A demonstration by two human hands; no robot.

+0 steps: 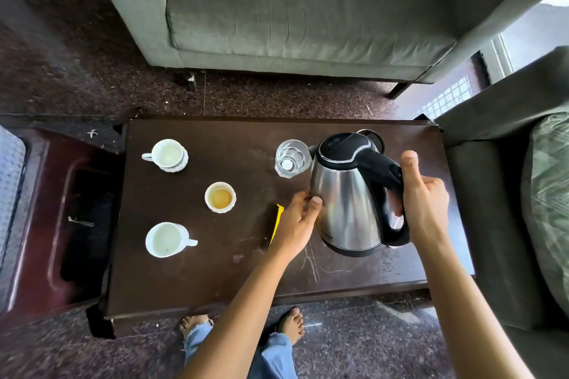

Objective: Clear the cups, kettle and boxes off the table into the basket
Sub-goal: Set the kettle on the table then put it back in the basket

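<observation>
1. The right hand (425,203) is clenched round the black handle (381,169) of the kettle (345,197), thumb up. The left hand (300,221) is unclenched, with thumb and fingertips against the steel side, and we see it wrapped round nothing.
2. The kettle is over the right half of the surface (215,280), tilted. To us it looks lifted off its base (374,136), which shows behind it.
3. To do this step well, we'd level the kettle in case there's water inside. The handle grip should carry the weight while the left hand only steadies. We'd also swing it clear of the glass (292,158), which is just beside the spout.
4. Left of the hands on the surface are the far cup (167,154), the middle cup (220,197) with brownish dregs, and the near cup (166,238).
5. The yellow item (278,218) is mostly hidden under the left hand. We can't tell if it's a box or a packet, and we make out no other boxes.
6. The maroon tub (46,209) left of the surface may be the basket, but it's cut off at the frame edge, so we're unsure.
7. The kettle lid is closed, so the fill level is unseen. We can't say for sure whether its bottom is clear of the surface.
</observation>
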